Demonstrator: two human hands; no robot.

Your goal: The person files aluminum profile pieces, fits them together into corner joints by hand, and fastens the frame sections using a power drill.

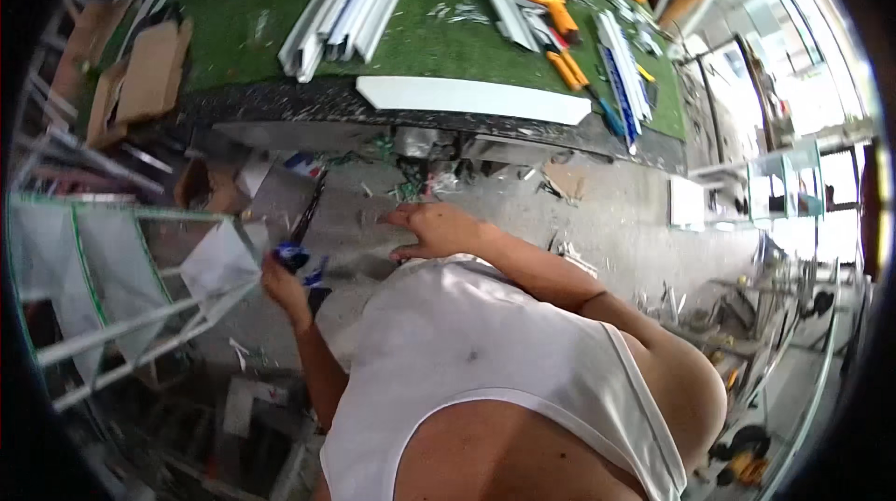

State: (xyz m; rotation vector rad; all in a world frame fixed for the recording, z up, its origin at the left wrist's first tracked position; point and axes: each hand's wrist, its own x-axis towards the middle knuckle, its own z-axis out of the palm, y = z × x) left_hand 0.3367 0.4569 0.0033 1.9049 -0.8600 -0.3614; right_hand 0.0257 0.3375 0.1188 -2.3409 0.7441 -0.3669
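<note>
Rough, fibrous green matting (238, 39) is covering the workbench (280, 101). Along its near edge, a white strip (474, 100) is looking smooth; toward its left edge, a cardboard box (152, 70) is showing matt. A held blue item (293, 256) is appearing glossy.

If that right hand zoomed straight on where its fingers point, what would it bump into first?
Going left, the right hand would maybe meet the thin dark strip first, but depth is unclear, so it might miss.

Blue item (291, 257) at left hand's grip (284, 284) blurred (kind unclear).
</note>
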